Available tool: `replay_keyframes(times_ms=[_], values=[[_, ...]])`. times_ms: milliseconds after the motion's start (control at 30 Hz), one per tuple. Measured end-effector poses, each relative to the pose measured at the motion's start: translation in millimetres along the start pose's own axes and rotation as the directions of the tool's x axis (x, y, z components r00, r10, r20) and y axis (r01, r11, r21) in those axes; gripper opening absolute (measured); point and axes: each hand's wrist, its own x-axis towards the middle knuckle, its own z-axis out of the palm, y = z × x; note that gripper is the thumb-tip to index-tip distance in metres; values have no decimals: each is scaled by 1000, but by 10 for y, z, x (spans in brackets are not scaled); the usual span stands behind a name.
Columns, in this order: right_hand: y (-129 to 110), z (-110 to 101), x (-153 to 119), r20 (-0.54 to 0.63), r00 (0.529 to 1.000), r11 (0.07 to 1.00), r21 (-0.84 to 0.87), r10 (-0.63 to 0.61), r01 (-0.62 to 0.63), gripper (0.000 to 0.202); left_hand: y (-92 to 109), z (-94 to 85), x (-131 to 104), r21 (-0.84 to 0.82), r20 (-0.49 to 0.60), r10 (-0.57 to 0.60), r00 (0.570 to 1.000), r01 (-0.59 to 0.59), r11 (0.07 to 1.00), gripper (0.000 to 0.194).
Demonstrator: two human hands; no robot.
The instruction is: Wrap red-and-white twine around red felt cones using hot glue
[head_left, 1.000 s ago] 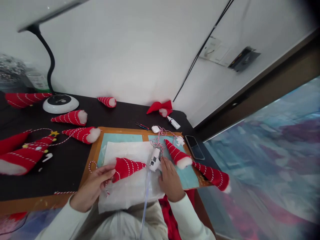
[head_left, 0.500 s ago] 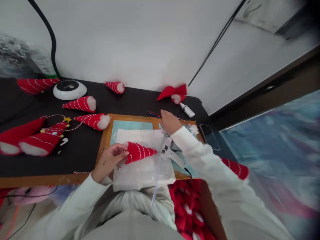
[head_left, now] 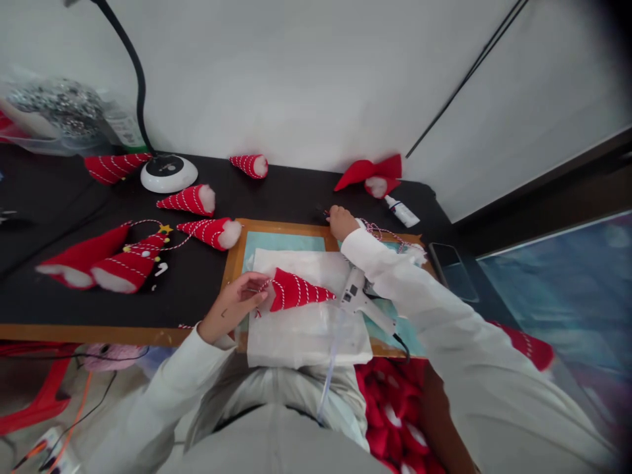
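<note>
A red cone [head_left: 300,291] wound with red-and-white cord lies on a white sheet [head_left: 306,339], its tip to the right. My left hand [head_left: 237,304] is at its wide end, thumb and fingers closed on the cord there. Beyond the board's far edge, my right hand [head_left: 342,222] is closed round the handles of a small dark tool, mostly hidden in the fist. A white glue gun [head_left: 366,305] rests right of the cone's tip, under my right forearm. Twisted cord [head_left: 378,230] lies just right of my right wrist.
Several red cones, among them one with a star [head_left: 129,263], lie at left near a lamp base [head_left: 168,173]. At the back right are red felt [head_left: 363,172] and a white bottle [head_left: 402,211]. A phone [head_left: 453,270] lies at right.
The view has shifted, so the table things appear further right. My right hand has closed on the small dark tool beyond the board. My left hand stays at the cone's wide end.
</note>
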Motion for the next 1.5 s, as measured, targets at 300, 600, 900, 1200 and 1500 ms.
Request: replay_keyframes(times_ms=[300, 600, 900, 1200, 1500], values=[[68, -565, -765, 264, 964, 784, 604, -25, -145, 27, 29, 37, 81, -7, -100, -54, 994, 54, 999, 28], [-308, -11, -2663, 639, 729, -158, 716, -244, -680, 42, 95, 45, 122, -44, -141, -69, 988, 64, 997, 30], [-1024, 201, -2953, 605, 654, -67, 709, -454, -702, 53, 44, -4, 108, 24, -122, -48, 991, 51, 998, 30], [-1213, 139, -2671, 265, 959, 727, 677, -98, -112, 45, 30, 1, 75, -45, -155, -23, 988, 16, 999, 24], [-1326, 337, -2593, 303, 951, 843, 494, 61, -211, 38, 37, 19, 69, -24, -205, -7, 979, 2, 1000, 23]])
